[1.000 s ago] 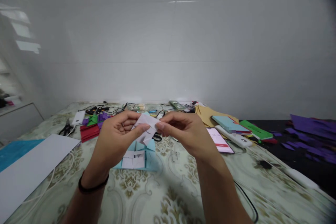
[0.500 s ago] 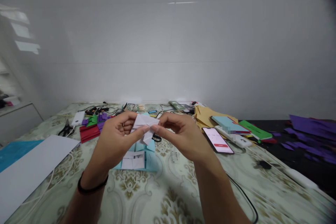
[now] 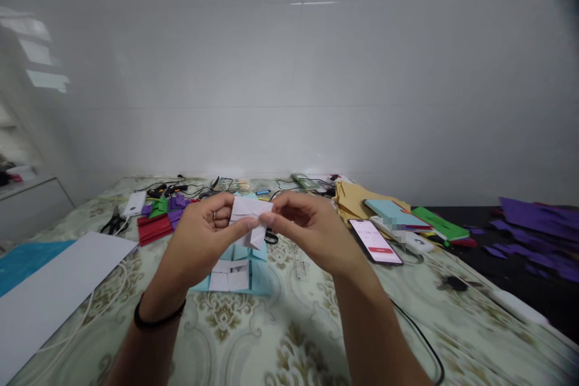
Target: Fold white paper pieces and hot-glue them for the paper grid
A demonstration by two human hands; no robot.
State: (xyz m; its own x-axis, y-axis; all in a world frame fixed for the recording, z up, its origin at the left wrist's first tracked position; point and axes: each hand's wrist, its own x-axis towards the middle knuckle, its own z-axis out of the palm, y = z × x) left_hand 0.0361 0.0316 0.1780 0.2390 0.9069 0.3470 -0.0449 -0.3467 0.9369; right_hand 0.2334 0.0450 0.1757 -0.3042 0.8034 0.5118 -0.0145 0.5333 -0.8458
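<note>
Between my hands, a small folded white paper (image 3: 246, 210) is held up above the table, with crossing creases and a flap hanging at its lower edge. My left hand (image 3: 203, 235) pinches its left side, thumb on the near face and fingers curled behind. From the right, my right hand (image 3: 310, 226) grips the paper's edge between thumb and fingers, both thumb tips almost touching. Below lie light blue folded papers (image 3: 260, 274) with a white folded piece (image 3: 230, 275) on top.
Left are white sheets (image 3: 67, 277), red folded papers (image 3: 154, 230) and black-handled scissors (image 3: 113, 221). To the right lie a lit phone (image 3: 375, 242), a light blue notebook (image 3: 395, 215), yellow envelopes (image 3: 350, 198) and purple paper strips (image 3: 538, 247). Cables run along the back.
The folded white paper has tilted slightly and its upper face looks flatter. Both hands have shifted only a little, still gripping it.
</note>
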